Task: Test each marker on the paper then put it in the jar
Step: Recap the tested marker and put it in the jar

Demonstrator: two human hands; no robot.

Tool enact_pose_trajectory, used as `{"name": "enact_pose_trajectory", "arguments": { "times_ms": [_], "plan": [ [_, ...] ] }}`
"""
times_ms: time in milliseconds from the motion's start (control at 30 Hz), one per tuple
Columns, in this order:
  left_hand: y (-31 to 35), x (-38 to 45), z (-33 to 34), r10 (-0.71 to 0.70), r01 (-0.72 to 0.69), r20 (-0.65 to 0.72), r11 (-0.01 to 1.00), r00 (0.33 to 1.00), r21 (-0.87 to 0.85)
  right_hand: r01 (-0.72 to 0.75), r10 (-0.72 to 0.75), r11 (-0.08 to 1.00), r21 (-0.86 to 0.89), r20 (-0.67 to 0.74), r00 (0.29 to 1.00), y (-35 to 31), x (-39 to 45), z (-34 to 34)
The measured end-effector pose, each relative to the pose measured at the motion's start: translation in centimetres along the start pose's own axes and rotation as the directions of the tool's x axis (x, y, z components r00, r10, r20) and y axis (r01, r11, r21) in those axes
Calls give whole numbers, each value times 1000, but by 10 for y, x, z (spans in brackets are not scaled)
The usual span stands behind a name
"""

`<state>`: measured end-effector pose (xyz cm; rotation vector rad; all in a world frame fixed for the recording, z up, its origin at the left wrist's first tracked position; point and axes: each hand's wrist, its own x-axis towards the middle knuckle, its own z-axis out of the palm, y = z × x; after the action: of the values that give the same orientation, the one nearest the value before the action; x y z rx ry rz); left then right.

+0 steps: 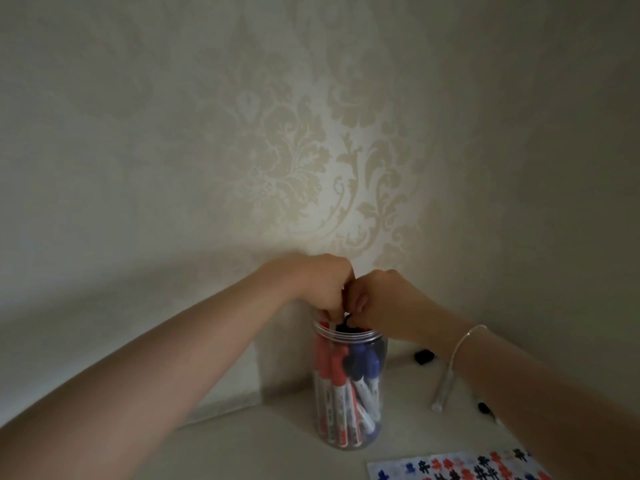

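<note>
Head view: both hands meet directly over the mouth of a clear plastic jar (349,386) that stands on the pale desk (242,445) near the wall.
Step in hand: by my judgement, seating a black-capped marker (347,323) among the red and blue markers (360,382) already packed inside.
How to do it well: keep the marker upright, find a gap between the caps, press it straight down, and brace the jar so it does not tip.
Left hand (322,289): fingers curled downward at the rim, pinching the marker top.
Right hand (384,303): fingers curled, pinching the same dark cap from the other side.
Test paper (460,467): bottom right, covered in red, blue and black marks.
Loose items: a black cap (424,356) and a pale marker (443,389) lie right of the jar.
</note>
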<state>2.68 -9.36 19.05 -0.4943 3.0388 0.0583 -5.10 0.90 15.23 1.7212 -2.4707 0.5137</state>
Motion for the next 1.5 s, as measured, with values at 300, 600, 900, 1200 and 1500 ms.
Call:
{"name": "enact_pose_trajectory", "arguments": {
  "times_ms": [300, 600, 900, 1200, 1500],
  "plan": [
    [9, 3, -2, -48, 52, -50, 996, 998, 74, -35, 43, 992, -124, 66, 997, -9, 5, -4],
    [19, 6, 19, -33, 31, 3, 972, 999, 233, -265, 454, 843, 468, -357, 816, 85, -30, 25],
    [92, 7, 30, 158, -332, -436, 872, 886, -359, 100, 80, 829, -550, 294, 952, 135, -70, 93],
    [126, 25, 98, 9, -91, -127, 749, 992, -656, -25, 675, 412, 911, -287, 679, 113, -68, 25],
    [120, 19, 118, 8, -236, -284, 579, 959, -781, -141, 537, 250, 958, -16, 843, 106, -77, 16]
  ]
}}
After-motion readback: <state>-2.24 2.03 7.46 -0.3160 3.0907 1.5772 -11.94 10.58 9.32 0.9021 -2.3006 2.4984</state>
